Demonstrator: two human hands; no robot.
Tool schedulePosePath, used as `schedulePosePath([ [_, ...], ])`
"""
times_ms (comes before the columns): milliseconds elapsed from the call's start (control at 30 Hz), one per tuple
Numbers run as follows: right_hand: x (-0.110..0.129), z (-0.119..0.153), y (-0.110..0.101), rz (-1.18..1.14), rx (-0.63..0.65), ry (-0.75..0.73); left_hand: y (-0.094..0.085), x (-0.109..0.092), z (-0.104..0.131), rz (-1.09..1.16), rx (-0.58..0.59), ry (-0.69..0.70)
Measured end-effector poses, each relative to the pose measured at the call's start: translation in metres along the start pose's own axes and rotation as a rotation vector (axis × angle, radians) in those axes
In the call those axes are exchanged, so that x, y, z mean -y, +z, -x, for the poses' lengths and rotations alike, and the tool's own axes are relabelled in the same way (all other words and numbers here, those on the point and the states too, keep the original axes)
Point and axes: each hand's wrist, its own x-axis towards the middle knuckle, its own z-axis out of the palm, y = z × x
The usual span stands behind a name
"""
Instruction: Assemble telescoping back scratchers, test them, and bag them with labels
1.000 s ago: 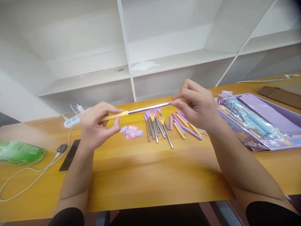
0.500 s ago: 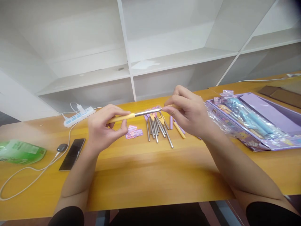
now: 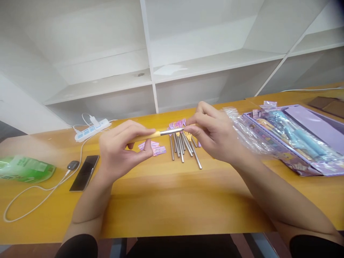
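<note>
My left hand (image 3: 120,147) is closed around the yellow handle (image 3: 146,137) of a back scratcher. A short stretch of its metal rod (image 3: 172,131) shows between my hands. At the rod's right end, my right hand (image 3: 212,132) pinches with thumb and fingertips; a bit of yellow shows there, and its shape is mostly hidden. Behind the held piece lies a pile of metal rods (image 3: 198,159) with yellow and purple hand-shaped heads (image 3: 176,124). Small printed purple cards (image 3: 159,150) lie just left of the pile.
On the right stands an open purple printed box (image 3: 285,161) holding plastic-wrapped items, with clear wrappers (image 3: 242,129) beside it. To the left are a phone (image 3: 84,173), a white power strip (image 3: 92,130), a cable and a green pouch (image 3: 28,170). White shelving (image 3: 220,66) rises behind the table.
My right hand has come closer to the left, so less metal rod shows between them. My right hand now covers the loose yellow and purple handles. The whole view has shifted slightly.
</note>
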Motion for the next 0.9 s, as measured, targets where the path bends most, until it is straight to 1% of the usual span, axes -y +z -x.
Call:
schedulePosePath([
  [133, 0.006, 0.002, -0.001, 0.046, 0.007, 0.013, 0.0, -0.002, 0.001, 0.021, 0.022, -0.021],
  [267, 0.011, 0.001, -0.006, 0.101, 0.011, -0.008, 0.002, -0.003, 0.003, 0.041, 0.024, -0.052],
  [333, 0.012, 0.001, -0.007, 0.109, 0.028, -0.009, 0.0, -0.002, 0.003, 0.052, 0.038, -0.051],
  [400, 0.014, 0.001, -0.009, 0.109, 0.059, 0.003, -0.006, 0.0, 0.002, 0.065, 0.097, -0.043],
  [467, 0.015, 0.003, -0.011, 0.093, 0.12, 0.03, -0.015, 0.004, 0.0, 0.056, 0.162, -0.03],
  [567, 0.018, 0.006, -0.015, 0.043, 0.21, 0.075, -0.032, 0.011, 0.0, -0.017, 0.201, 0.003],
  [667, 0.019, 0.007, -0.018, 0.077, 0.21, 0.03, -0.042, 0.016, 0.0, -0.122, 0.23, 0.051],
  [767, 0.018, 0.006, -0.016, 0.177, 0.173, -0.061, -0.039, 0.016, 0.002, -0.223, 0.304, 0.09],
  [833, 0.017, 0.006, -0.011, 0.246, 0.164, -0.093, -0.031, 0.013, 0.004, -0.295, 0.359, 0.1],
  [900, 0.017, 0.007, -0.005, 0.335, 0.181, -0.14, -0.022, 0.009, 0.006, -0.374, 0.399, 0.117],
])
